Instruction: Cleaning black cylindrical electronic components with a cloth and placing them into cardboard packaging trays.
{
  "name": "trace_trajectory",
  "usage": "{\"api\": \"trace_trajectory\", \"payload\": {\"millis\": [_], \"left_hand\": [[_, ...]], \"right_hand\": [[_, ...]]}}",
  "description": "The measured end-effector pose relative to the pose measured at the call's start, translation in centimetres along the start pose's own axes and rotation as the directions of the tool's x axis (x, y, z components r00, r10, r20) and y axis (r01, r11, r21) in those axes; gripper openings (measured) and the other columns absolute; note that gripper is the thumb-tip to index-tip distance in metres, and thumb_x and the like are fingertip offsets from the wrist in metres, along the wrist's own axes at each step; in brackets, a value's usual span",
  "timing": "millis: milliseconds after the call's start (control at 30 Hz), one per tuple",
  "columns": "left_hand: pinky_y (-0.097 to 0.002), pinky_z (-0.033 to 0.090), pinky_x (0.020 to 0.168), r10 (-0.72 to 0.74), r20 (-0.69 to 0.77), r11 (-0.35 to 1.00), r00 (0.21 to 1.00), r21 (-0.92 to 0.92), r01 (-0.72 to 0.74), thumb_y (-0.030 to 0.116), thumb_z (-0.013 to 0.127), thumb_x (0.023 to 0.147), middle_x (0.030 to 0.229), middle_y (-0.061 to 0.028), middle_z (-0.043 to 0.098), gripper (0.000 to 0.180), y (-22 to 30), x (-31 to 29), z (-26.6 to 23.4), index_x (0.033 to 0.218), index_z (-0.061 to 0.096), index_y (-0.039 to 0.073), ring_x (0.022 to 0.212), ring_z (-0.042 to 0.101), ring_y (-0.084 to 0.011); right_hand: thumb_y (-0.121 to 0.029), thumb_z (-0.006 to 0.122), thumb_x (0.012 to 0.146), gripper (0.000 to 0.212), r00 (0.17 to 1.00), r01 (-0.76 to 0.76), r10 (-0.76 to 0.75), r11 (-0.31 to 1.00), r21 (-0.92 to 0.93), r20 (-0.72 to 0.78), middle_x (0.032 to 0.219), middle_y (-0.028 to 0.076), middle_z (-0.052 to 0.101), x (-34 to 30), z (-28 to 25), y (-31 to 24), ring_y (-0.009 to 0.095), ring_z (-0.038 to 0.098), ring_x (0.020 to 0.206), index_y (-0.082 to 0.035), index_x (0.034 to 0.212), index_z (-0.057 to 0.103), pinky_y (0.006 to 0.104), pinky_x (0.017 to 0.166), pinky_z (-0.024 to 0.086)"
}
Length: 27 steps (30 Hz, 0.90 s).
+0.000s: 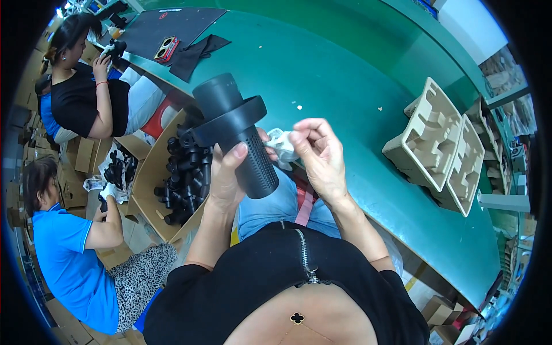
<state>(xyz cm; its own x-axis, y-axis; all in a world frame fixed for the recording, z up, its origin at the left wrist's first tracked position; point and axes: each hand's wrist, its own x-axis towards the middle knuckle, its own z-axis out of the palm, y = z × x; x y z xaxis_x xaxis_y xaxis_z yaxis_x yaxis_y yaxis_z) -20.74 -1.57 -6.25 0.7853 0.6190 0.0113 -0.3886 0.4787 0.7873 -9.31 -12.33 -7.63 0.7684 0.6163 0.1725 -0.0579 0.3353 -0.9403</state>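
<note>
My left hand [227, 175] is closed round a black plastic cylinder [232, 121] with a wide collar and a perforated lower wall. It is held tilted above my lap, at the table's near edge. Just right of it, a crumpled white piece of thin material [283, 146] shows between my hands; whether it is cloth or plastic film I cannot make out. My right hand [323, 158] pinches this piece by its right side with thumb and fingertips. The left hand's fingertips behind the cylinder are partly hidden and lie close to the white piece.
The green table [356, 115] carries stacked moulded pulp trays [434, 138] at right, and a black cloth [195, 56] beside a red box [166, 50] at far left. A carton [141, 198] of black parts [187, 178] stands left. Co-workers [75, 247] sit beyond it.
</note>
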Motion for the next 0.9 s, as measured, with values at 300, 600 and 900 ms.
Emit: {"api": "trace_trajectory", "payload": {"millis": [300, 600, 900], "left_hand": [[-0.0285, 0.054, 0.068, 0.101, 0.007, 0.954, 0.995, 0.283, -0.099, 0.028, 0.066, 0.08, 0.091, -0.013, 0.06, 0.049, 1.2, 0.2, 0.6, 0.115, 0.049, -0.002, 0.076, 0.062, -0.018], [-0.0305, 0.052, 0.072, 0.132, 0.003, 0.972, 0.991, 0.193, -0.13, 0.014, 0.067, 0.079, 0.086, -0.0086, 0.063, 0.029, 2.7, 0.2, -0.5, 0.102, 0.058, -0.002, 0.076, 0.063, -0.0165], [-0.031, 0.054, 0.07, 0.07, -0.214, 0.995, 0.974, 0.084, -0.054, 0.027, 0.068, 0.079, 0.087, -0.0098, 0.062, 0.039, -0.4, -0.2, -3.7, 0.102, 0.057, -0.003, 0.075, 0.064, -0.0176]], "right_hand": [[-0.015, 0.071, 0.083, 0.017, 0.923, 0.084, 0.063, 0.93, -0.358, 0.38, 0.084, 0.001, 0.06, 0.4, -1.4, -1.9, 0.006, 0.051, 0.075, -0.005, 0.083, 0.058, 0.0224, 0.068, 0.042], [-0.022, 0.068, 0.086, 0.022, 0.82, -0.176, 0.297, 0.944, -0.278, 0.489, 0.074, -0.001, 0.056, 1.4, -0.3, -1.6, 0.006, 0.049, 0.069, -0.001, 0.083, 0.064, 0.0224, 0.062, 0.039], [-0.028, 0.06, 0.092, 0.028, 0.926, -0.377, 0.357, 0.88, 0.29, 0.122, 0.083, 0.003, 0.058, 1.2, 6.3, 1.9, 0.009, 0.05, 0.066, -0.001, 0.091, 0.065, 0.0223, 0.061, 0.04]]}}
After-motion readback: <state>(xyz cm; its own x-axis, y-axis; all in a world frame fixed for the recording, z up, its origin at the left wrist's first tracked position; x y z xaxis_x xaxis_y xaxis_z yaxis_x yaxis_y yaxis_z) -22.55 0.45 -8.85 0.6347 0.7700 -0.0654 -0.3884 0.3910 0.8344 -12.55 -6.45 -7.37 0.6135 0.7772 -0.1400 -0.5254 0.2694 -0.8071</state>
